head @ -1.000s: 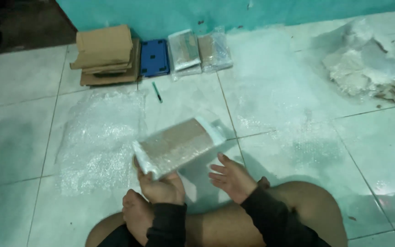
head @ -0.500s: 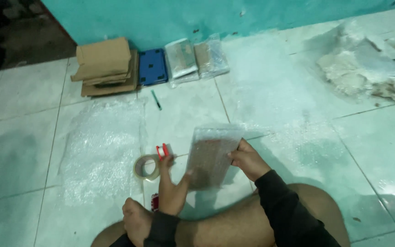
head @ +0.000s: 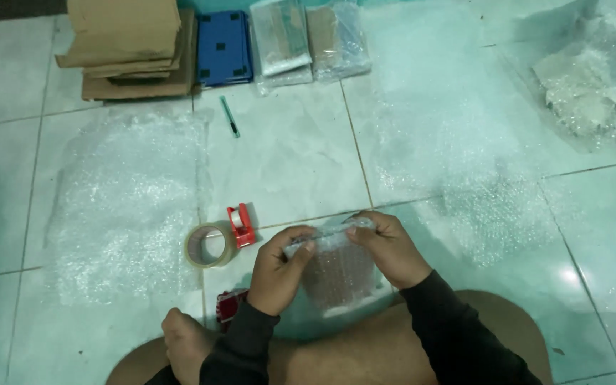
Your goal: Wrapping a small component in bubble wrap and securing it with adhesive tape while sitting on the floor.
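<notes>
Left hand [head: 279, 267] and right hand [head: 388, 246] are raised side by side, palms facing. Each grip is closed, fingers curled inward. Both forearms wear dark sleeves.

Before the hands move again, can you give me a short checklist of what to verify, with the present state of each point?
1. Both hands on the bubble-wrapped parcel: ok. The left hand and the right hand pinch its top edge.
2. Parcel held upright over the lap: ok.
3. Wrap closed at the top edge: cannot tell, the fingers cover it.
4. Tape roll with red dispenser near: ok, it lies on the tile just left of the left hand.
5. Bubble wrap sheet flat on the floor: ok.
6. Green pen out of the way: ok, it lies far up by the cardboard stack.
</notes>
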